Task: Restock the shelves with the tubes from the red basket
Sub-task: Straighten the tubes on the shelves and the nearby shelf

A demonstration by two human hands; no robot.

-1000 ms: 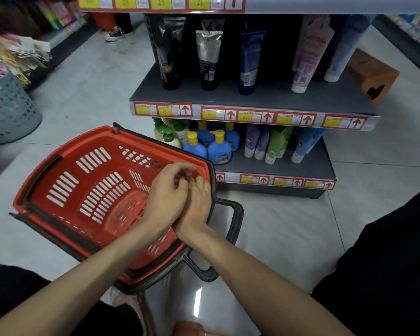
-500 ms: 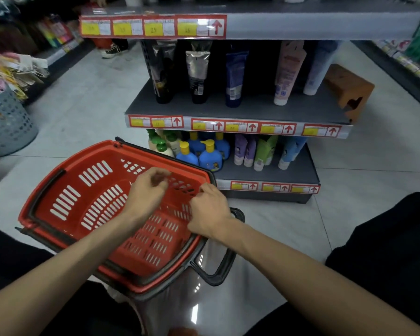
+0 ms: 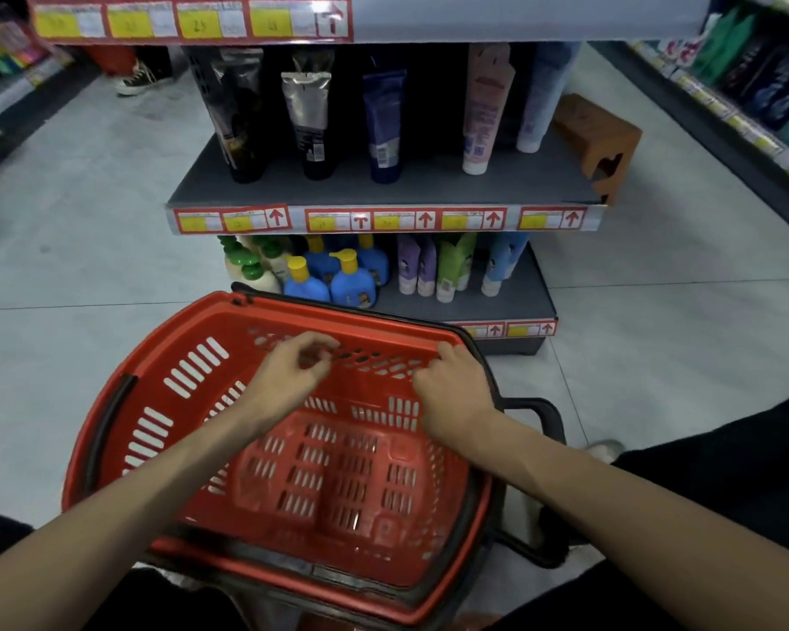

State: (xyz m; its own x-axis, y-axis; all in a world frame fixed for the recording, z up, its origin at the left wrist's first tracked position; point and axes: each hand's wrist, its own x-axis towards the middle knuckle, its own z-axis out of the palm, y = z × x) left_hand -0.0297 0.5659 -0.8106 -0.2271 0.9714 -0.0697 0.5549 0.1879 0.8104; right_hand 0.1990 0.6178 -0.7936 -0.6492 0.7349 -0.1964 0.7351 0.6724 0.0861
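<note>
Left grip (image 3: 288,378) hovers over basket (image 3: 338,311), fingers curled, thumb by fingertips, nothing seen in it. Right grip (image 3: 456,398) curled against basket's far-right rim; clasping or only touching, cannot tell. Floor (image 3: 87,198): pale grey smooth tiles. Shelves (image 3: 429,189): flat dark grey boards, red-and-yellow price tags along front edges. Basket: red plastic, oval, slotted walls and bottom, black handles, directly under both grips. Tubes (image 3: 386,125): glossy plastic with flat crimped ends, in black, silver, blue, pink and pale, standing cap-down on middle shelf, beyond basket, well apart from both grips. Bottles (image 3: 351,284): blue, yellow pump caps, lower shelf, just behind basket's far rim.
</note>
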